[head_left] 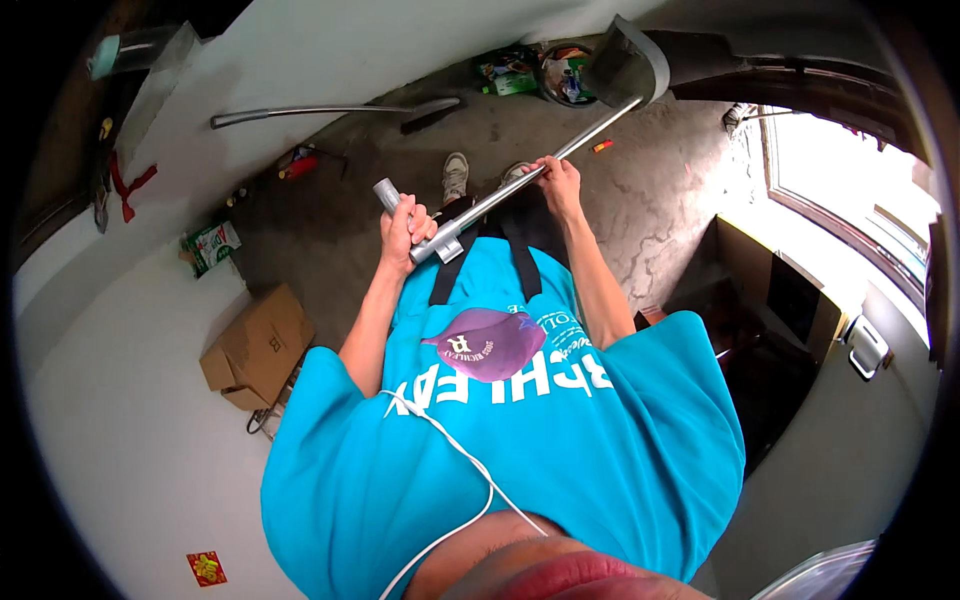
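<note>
Two hands on one tool here: the person is gripping a long grey metal-handled dustpan (520,185) that runs diagonally away from the body, over a pair of pale sneakers (456,176) and the stained concrete floor (640,200). The left hand (403,232) sits near the upper end of the pole, fingers (420,222) wrapped tight around it just below the grey end cap. The right hand (560,180) is further along the shaft, fingers curled shut over it too. At the far end, the dark grey scoop part (625,62) hangs up off the floor, next to a round bin full of colourful trash (566,75).

A bright turquoise T-shirt with white lettering and a purple patch (520,420) fills the lower middle of the view, with a thin white cable (455,450) trailing down it.

Other stuff around: a second long grey metal pole (320,110) leans along the white wall at the back, its black brush end (430,118) down on the floor. A brown cardboard box (258,345) sits on the person's left, with a green and white packet (212,245) beyond it by the wall. A red tube-shaped thing (300,166) lies near the wall, and a small orange bit (602,146) lies past the right hand. Bright window (850,190) off to the right.
</note>
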